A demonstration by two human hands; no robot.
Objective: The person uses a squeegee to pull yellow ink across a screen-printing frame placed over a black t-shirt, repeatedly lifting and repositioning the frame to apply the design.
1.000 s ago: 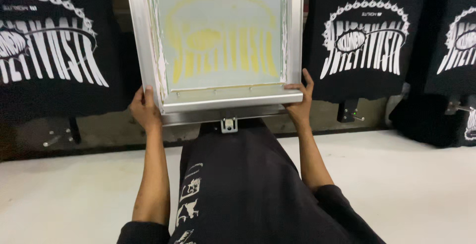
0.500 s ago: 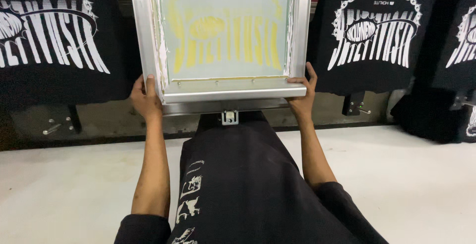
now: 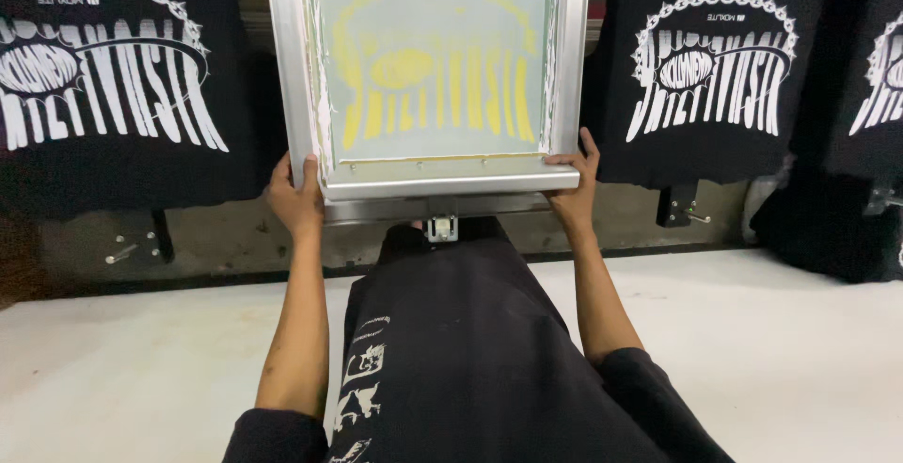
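- Fingers on both our hands are wrapped round the bottom corners of the frame (image 3: 428, 77): left hand (image 3: 293, 201) on the left corner, right hand (image 3: 572, 185) on the right.
- Compared with a second ago, the frame sits a touch higher and closer in our view, hands riding along with the same grip.
- Yellow ink design shows in the mesh; we reckon it's mid-swing over the black shirt (image 3: 470, 350) on the platen below.
- Printed black shirts (image 3: 715, 77) hang either side.
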